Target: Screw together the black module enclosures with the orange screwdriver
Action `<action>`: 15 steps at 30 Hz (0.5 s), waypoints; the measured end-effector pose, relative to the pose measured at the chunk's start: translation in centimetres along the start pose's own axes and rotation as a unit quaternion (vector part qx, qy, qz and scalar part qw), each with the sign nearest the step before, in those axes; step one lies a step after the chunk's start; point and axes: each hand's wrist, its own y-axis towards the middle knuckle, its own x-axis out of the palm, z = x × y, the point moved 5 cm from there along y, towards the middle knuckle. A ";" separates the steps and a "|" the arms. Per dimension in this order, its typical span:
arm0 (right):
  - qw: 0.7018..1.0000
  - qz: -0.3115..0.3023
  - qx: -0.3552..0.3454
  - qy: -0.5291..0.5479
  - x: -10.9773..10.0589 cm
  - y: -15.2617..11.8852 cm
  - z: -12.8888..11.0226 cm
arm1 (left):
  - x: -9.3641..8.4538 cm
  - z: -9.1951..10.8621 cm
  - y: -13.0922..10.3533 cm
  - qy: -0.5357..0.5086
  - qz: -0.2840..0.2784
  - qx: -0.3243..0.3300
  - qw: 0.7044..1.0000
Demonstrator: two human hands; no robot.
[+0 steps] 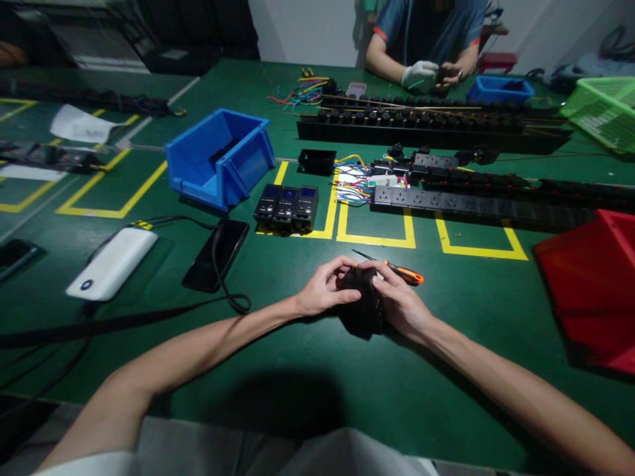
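Both of my hands grip a small black part (364, 305) just above the green table (278, 370). My left hand (330, 287) holds its left side, thumb across the near face. Around its right side and top are the fingers of my right hand (399, 297). An orange-handled screwdriver (409, 273) lies right behind my right hand, its dark shaft pointing left. Three black modules with dark screens (285, 208) stand side by side beyond my left hand.
A blue bin (196, 178) and a black phone (215, 256) lie left, with a white power bank (113, 263) and cables. Long black socket strips (446, 200) with wires stretch behind. A red bin (590, 284) stands right. Across the table, a person's gloved hand (421, 76) holds something dark.
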 end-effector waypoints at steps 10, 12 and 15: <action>1.000 0.000 0.020 0.025 -0.7 0.1 1.2 | 0.0 0.2 -0.2 -0.030 -0.002 -0.032 0.999; 1.000 0.009 0.016 0.023 -0.7 0.0 1.3 | -0.1 0.3 -0.1 -0.007 0.002 -0.029 1.000; 1.000 0.029 0.008 0.004 -0.9 0.0 1.3 | -0.2 0.5 0.1 0.057 0.010 -0.017 0.998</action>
